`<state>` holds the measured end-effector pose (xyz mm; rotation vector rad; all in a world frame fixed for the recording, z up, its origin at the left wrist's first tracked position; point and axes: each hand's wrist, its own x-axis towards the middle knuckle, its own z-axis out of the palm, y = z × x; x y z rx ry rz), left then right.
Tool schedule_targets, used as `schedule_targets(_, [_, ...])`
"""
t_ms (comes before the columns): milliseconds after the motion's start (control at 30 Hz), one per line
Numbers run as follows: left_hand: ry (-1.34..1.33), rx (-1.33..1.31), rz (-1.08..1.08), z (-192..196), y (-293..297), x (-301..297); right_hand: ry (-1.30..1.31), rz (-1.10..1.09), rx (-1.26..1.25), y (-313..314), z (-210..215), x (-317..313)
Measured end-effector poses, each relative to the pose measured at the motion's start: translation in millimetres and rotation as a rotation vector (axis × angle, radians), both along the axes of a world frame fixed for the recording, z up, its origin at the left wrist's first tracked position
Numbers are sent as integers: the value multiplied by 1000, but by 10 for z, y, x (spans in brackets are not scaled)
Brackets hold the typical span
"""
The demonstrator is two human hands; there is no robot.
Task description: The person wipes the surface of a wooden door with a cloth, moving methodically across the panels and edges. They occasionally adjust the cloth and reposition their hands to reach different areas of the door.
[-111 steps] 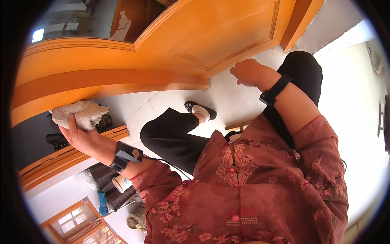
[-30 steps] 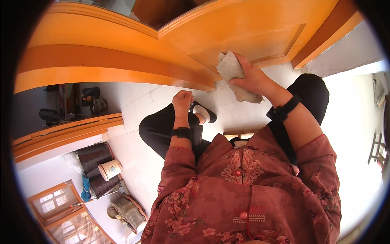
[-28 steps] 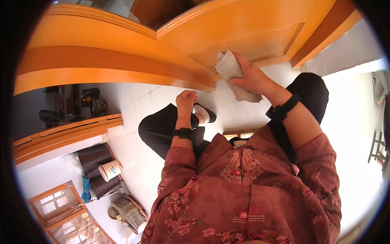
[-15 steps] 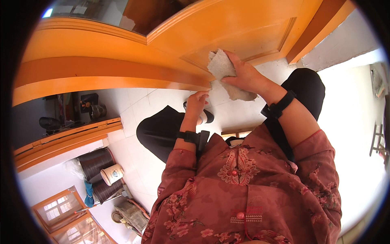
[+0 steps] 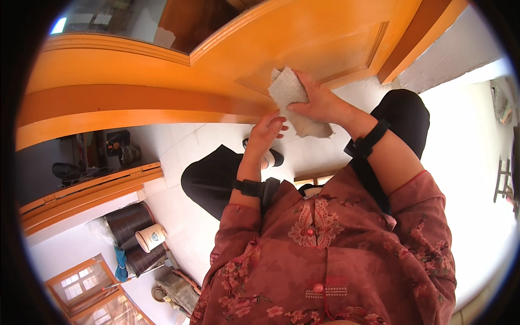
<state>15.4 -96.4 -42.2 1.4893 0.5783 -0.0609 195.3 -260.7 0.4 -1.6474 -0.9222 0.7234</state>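
My right hand (image 5: pixel 322 103) is closed round a folded, worn grey-beige cloth (image 5: pixel 295 103). The cloth's upper part lies against the lower panel of an orange wooden door (image 5: pixel 227 65); its lower end hangs loose over the floor. My left hand (image 5: pixel 266 132) is at the door's bottom corner edge, just left of the cloth. Its fingers are curled, with the fingertips at that edge and partly hidden. Both wrists wear black straps.
My bent knees in black trousers (image 5: pixel 211 176) flank the pale tiled floor (image 5: pixel 179 189). An orange door frame (image 5: pixel 414 40) stands at the upper right. To the lower left are a white bucket (image 5: pixel 151 237), dark brown cylinders (image 5: pixel 130 223) and an orange-framed window (image 5: pixel 81 281).
My right hand and the cloth have shifted slightly left along the door. My left hand has risen a little at the door's edge, and its fingers look more curled.
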Motion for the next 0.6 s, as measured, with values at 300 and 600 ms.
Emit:
schedule_targets(300, [-226, -469, 73, 211, -373, 245, 127, 207, 26, 25, 31, -33])
schedule_targets(600, [-77, -391, 65, 149, -335, 134, 62, 240, -132, -29, 31, -42])
